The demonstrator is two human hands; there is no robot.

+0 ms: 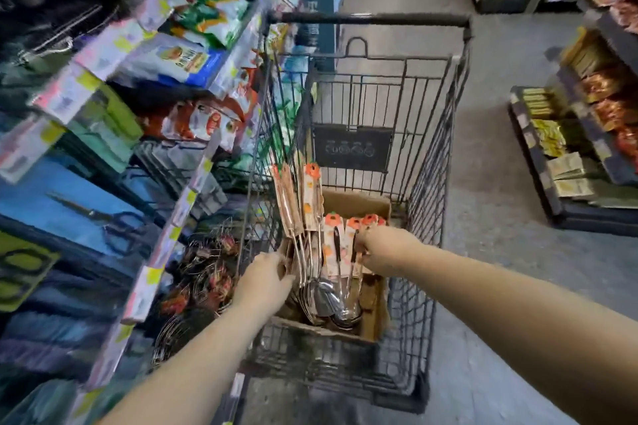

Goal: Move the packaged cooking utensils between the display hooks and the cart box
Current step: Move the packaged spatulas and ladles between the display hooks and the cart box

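We have the right hand [383, 247] grip pinched on packaged utensils [333, 245] standing in the cart box [355, 202], left hand [264, 274] at its 9 o'clock wall, likely steadying it; left grip we cannot tell.

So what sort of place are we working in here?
Most likely a supermarket aisle: a wire shopping cart, shelving of packaged goods with price tags on the left, and stocked display racks across the floor.
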